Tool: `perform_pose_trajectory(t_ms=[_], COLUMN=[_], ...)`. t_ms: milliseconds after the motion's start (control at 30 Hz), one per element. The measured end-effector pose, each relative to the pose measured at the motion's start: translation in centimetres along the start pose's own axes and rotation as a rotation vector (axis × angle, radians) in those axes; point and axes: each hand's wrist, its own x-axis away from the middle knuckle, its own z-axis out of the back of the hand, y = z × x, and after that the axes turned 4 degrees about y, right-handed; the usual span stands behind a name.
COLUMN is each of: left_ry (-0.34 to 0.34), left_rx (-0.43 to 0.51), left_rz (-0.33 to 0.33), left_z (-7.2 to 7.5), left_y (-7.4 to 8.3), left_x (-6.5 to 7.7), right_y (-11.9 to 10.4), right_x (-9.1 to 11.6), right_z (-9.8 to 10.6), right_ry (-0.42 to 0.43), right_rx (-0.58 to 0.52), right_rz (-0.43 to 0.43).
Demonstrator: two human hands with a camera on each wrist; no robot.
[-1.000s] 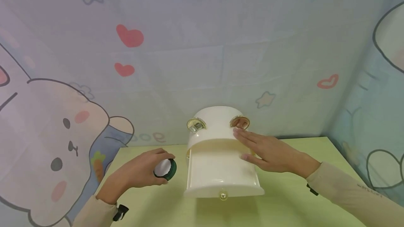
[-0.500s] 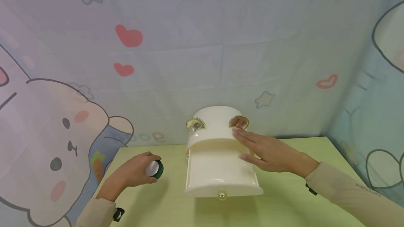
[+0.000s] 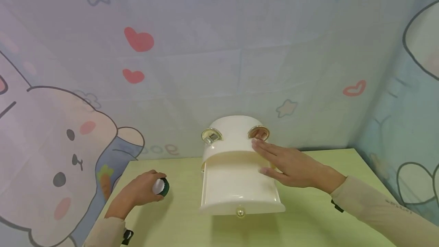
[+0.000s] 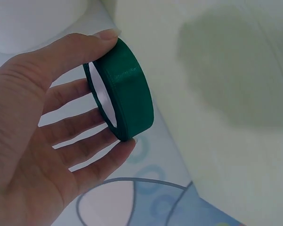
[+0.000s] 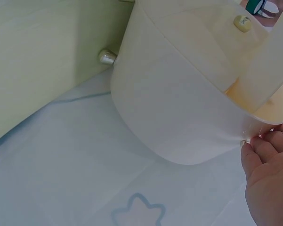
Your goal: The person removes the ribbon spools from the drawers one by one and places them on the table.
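Note:
Between thumb and fingertips, my left hand (image 3: pixel 140 190) pinches a roll of green ribbon (image 4: pixel 133 87) by its edge, held over the left part of the table. A white inner core shows through the roll's middle. To the right stands a cream storage box (image 3: pixel 234 132) with a rounded top and two round gold fittings. Its drawer (image 3: pixel 240 184) is pulled out toward me, with a gold ball knob (image 3: pixel 241 212) on the front. My right hand (image 3: pixel 293 167) rests with straight fingers against the box's right side, fingertips right at the right gold fitting (image 3: pixel 258 133).
The pale green table (image 3: pixel 319 209) ends at a cloth backdrop (image 3: pixel 192 98) printed with hearts, stars and a rabbit. A side cloth (image 3: pixel 394 132) hangs at the right. Small gold feet (image 5: pixel 107 57) show under the box in the right wrist view.
My left hand has moved left, away from the box, carrying the ribbon roll. My right hand stays at the box, and the drawer remains out.

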Motion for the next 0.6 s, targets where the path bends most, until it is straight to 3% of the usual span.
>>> perform_pose_trajectory(t_ms=[233, 600], left_ry=[-0.008, -0.019], left_rx=[0.036, 0.03], left_rz=[0.032, 0.12], left_z=[-2.0, -3.9], left_y=[-2.2, -4.1], left_x=[0.2, 0.5], right_y=[0.0, 0.1], right_x=[0.1, 0.1], right_z=[0.0, -0.1], right_ry=[-0.002, 0.009], right_rx=[-0.002, -0.01], right_rz=[-0.005, 0.001])
